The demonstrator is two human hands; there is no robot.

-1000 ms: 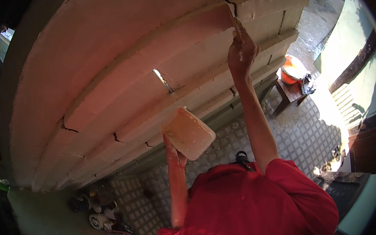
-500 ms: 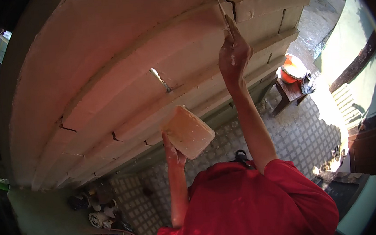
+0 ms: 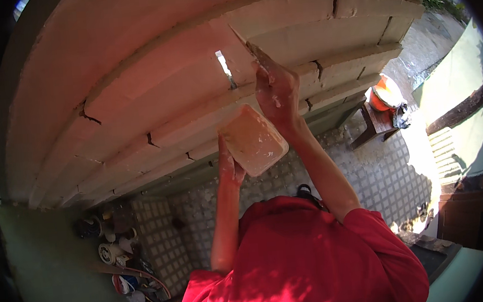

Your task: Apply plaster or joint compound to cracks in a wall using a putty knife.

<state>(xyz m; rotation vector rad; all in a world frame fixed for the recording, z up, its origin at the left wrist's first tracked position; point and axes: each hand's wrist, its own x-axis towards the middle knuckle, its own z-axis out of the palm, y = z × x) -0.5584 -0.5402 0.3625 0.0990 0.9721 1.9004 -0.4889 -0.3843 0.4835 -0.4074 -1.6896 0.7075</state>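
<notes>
My right hand [image 3: 278,96], smeared with white material, is closed round a thin putty knife [image 3: 253,49], its blade pointing up-left toward a pale stepped surface [image 3: 151,78] with dark cracks and a narrow bright slot. My left hand [image 3: 228,164] grips a squarish, peach-coloured plastic container [image 3: 255,141] spotted with white, just below and left of my right hand. Whatever the container holds is hidden from this angle.
An orange bucket [image 3: 383,95] and crumpled dark material sit on a wooden stool [image 3: 374,122] at the right. Assorted cans and tools [image 3: 116,251] lie at the lower left on the tiled floor [image 3: 163,236]. A dark wooden piece [image 3: 467,212] stands at the right edge.
My right hand and knife have moved down and left, away from the upper crack and nearer the container. My left hand and container appear higher, and the view has shifted.
</notes>
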